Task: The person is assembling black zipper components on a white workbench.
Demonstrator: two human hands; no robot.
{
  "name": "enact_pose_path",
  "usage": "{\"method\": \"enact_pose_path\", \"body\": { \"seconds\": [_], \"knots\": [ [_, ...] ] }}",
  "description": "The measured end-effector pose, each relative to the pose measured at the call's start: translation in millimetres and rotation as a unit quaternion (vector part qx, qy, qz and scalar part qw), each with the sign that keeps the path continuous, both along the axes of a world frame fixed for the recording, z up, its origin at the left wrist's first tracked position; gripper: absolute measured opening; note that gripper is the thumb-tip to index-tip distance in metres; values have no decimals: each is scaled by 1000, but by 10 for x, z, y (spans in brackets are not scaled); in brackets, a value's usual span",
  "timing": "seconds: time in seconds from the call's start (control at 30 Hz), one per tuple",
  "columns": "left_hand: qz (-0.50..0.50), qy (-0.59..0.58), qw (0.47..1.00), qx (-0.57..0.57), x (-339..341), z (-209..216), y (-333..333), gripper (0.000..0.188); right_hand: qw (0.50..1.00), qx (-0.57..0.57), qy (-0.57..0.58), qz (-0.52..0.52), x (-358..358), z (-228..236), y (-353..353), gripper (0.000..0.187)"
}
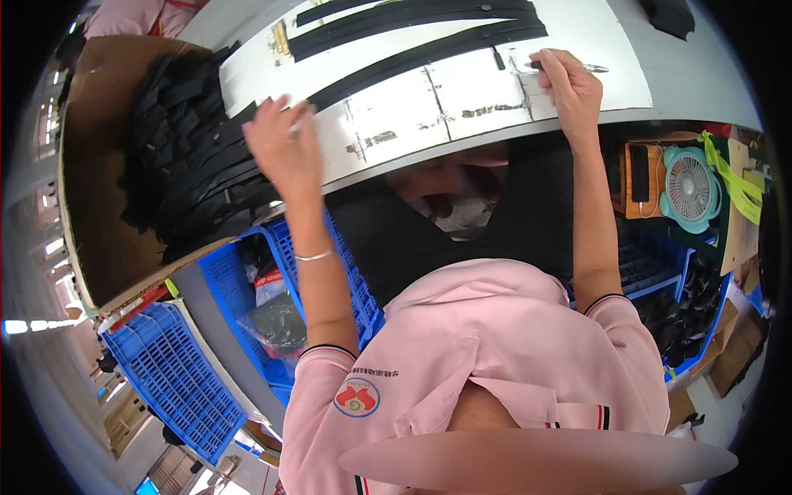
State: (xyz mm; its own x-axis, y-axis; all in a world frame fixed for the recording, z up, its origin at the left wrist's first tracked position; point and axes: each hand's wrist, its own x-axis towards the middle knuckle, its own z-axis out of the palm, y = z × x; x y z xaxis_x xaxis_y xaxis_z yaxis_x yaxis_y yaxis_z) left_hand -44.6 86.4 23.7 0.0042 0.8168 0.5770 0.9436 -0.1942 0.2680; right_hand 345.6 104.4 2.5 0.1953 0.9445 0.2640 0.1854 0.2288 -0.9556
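black strip [429,56]: could skew off the marks on the white board [396,107] if the left hand [285,148] tugs unevenly.
slim tool [596,68]: could scuff the strip if the right hand [572,91] slips.
right grip: fingertips pinching the slim tool, kind unclear.
left grip: fingers loosely curled, blurred; cannot tell if pinching.
strip place: from beside the left grip to just ahead of the right.
strip look: long, narrow, flat, dark.

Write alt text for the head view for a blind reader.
A person's left hand is near a long black strip on a white board; the right hand holds a slim tool. A cardboard box of black pieces is at left, a teal fan at right.
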Motion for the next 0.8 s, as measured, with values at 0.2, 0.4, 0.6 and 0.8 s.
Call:
{"method": "enact_pose_path", "body": {
  "seconds": [0.2, 0.4, 0.6, 0.8],
  "knots": [
    [-163, -68, 978, -110, 1412, -195, -226, 30, 1000, -14, -11, 1, -107, 108, -28, 21],
    [-205, -89, 966, -129, 1780, -221, -252, 47, 938, 179, -297, 16, -407, -11, -405, 32],
    [-182, -66, 967, -163, 1565, -189, -413, 64, 850, 192, -490, -6, -247, -85, -573, 41],
    [-146, -35, 974, -172, 1245, -168, -581, 68, 725, 193, -660, -35, 241, -69, -545, 52]
  ]
}}
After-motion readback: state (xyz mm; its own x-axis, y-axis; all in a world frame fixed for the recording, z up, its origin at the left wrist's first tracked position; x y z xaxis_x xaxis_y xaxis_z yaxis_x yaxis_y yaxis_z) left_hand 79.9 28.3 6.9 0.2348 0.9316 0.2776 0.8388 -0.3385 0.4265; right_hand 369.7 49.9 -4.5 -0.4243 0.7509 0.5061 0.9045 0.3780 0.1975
